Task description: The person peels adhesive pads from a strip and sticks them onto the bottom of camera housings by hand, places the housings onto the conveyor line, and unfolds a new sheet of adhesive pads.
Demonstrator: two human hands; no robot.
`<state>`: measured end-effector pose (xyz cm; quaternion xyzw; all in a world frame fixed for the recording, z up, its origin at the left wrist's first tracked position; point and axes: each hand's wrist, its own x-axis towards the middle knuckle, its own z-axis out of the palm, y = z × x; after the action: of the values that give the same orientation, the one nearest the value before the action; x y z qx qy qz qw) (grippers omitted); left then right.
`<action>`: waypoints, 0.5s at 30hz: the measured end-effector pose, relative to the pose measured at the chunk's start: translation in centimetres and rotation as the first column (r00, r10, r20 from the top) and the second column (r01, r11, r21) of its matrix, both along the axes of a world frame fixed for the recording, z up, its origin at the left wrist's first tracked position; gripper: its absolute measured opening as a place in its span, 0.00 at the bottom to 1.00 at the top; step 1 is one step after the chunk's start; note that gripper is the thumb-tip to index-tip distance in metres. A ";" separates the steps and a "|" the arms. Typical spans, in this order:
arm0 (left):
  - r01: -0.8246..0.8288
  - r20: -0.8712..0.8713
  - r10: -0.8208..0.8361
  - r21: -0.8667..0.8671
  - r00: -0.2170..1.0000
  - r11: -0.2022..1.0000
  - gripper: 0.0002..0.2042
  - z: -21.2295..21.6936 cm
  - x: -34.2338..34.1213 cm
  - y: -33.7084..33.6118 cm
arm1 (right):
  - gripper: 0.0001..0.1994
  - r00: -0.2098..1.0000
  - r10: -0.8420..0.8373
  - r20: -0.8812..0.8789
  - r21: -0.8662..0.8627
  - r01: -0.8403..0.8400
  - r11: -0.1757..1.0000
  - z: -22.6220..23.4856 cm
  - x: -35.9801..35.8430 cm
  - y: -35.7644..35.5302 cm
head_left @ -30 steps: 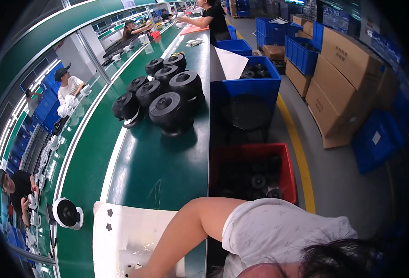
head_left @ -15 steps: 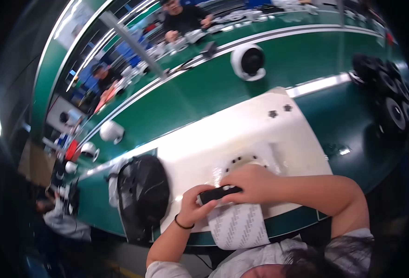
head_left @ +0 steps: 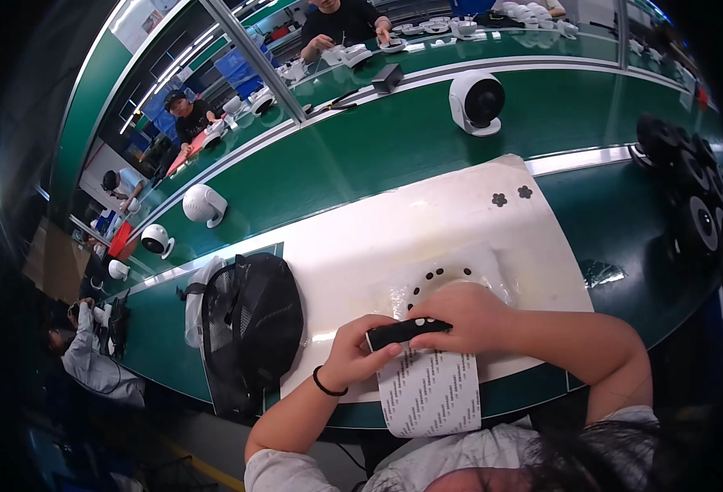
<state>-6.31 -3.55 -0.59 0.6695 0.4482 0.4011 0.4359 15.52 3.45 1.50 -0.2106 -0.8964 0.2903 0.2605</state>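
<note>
Both hands meet on a small black bar-shaped part (head_left: 406, 331), which lies at the near edge of the white work mat (head_left: 427, 221). The left hand (head_left: 353, 354) pinches its left end between thumb and fingers, apparently to steady it; the right hand (head_left: 468, 316) lies over its right end, fingers curled down and pressed on it, so the part cannot turn.

Under the part hangs a white sheet of small adhesive strips (head_left: 429, 392), draped over the mat's near edge toward the person, probably so that strips can be peeled within easy reach. Just behind the right hand lies a clear film with a ring of black dots (head_left: 443, 275), kept flat on the mat. Two black flower-shaped pieces (head_left: 511, 196) lie near the mat's far right corner, well apart from the hands.

At the mat's left edge stands a black mesh fan grille (head_left: 251, 324). On the green conveyor belt (head_left: 361, 156) beyond the mat's far edge stands a white round fan (head_left: 476, 101), and black round parts (head_left: 689, 180) crowd the right end.
</note>
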 end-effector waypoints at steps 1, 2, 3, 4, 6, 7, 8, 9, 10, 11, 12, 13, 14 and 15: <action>-0.001 0.002 0.001 0.002 1.000 1.000 0.15 0.0 -0.1 0.0 | 0.17 1.000 0.001 -0.002 0.023 -0.001 1.000 -0.1 -0.1 0.1; 0.006 -0.007 -0.006 0.000 1.000 1.000 0.15 0.0 -0.2 0.1 | 0.17 1.000 0.002 0.000 0.025 -0.002 1.000 -0.1 -0.2 0.1; 0.013 -0.016 -0.013 0.001 1.000 1.000 0.15 0.0 -0.3 0.0 | 0.17 1.000 0.001 0.009 0.023 -0.001 1.000 -0.1 -0.2 0.1; 0.012 -0.014 -0.012 0.008 1.000 1.000 0.15 -0.1 -0.2 0.0 | 0.18 1.000 -0.001 0.018 0.021 0.000 1.000 0.0 -0.2 0.0; 0.016 0.020 -0.016 -0.019 1.000 1.000 0.16 -0.3 -0.1 -0.1 | 0.18 0.999 -0.001 0.047 -0.007 0.002 1.000 -0.2 -0.2 -0.1; 0.008 0.000 -0.008 -0.026 1.000 1.000 0.16 -0.5 -0.2 -0.1 | 0.18 0.997 -0.002 0.072 -0.043 0.005 0.999 -0.3 -0.2 0.0; 0.002 0.000 -0.002 -0.014 1.000 1.000 0.16 -0.6 -0.2 -0.1 | 0.19 0.997 0.011 0.082 -0.074 -0.004 0.997 -0.2 -0.2 0.0; -0.001 -0.011 0.001 0.007 1.000 1.000 0.16 -0.7 0.0 -0.1 | 0.19 0.996 0.011 0.083 -0.068 -0.006 0.998 -0.2 -0.1 -0.1; -0.004 -0.022 0.005 0.026 1.000 1.000 0.16 -0.7 0.0 -0.2 | 0.19 0.997 0.012 0.074 -0.072 -0.007 0.997 -0.2 -0.1 -0.1; -0.003 -0.041 0.004 0.030 0.999 1.000 0.16 -0.7 0.0 -0.2 | 0.19 0.998 0.013 0.065 -0.077 -0.008 0.997 -0.2 0.0 -0.1; -0.004 -0.040 0.005 0.032 0.999 0.999 0.16 -0.6 0.0 -0.3 | 0.19 0.998 0.014 0.066 -0.076 -0.009 0.997 -0.1 0.0 -0.2; 0.002 -0.040 -0.001 0.025 0.999 1.000 0.16 -0.5 0.1 -0.3 | 0.19 0.998 0.018 0.065 -0.071 -0.013 0.997 -0.2 0.0 -0.2; 0.007 -0.040 -0.006 0.017 0.999 1.000 0.17 -0.5 0.1 -0.3 | 0.19 0.998 0.022 0.063 -0.068 -0.018 0.998 -0.2 0.1 -0.2; 0.006 -0.040 -0.005 0.018 0.999 1.000 0.17 -0.5 0.1 -0.3 | 0.19 0.998 0.023 0.063 -0.067 -0.019 0.998 -0.2 0.1 -0.2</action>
<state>-6.25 -3.88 -1.05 0.6826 0.4513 0.3904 0.4219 15.58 3.27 1.31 -0.2187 -0.8962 0.3159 0.2217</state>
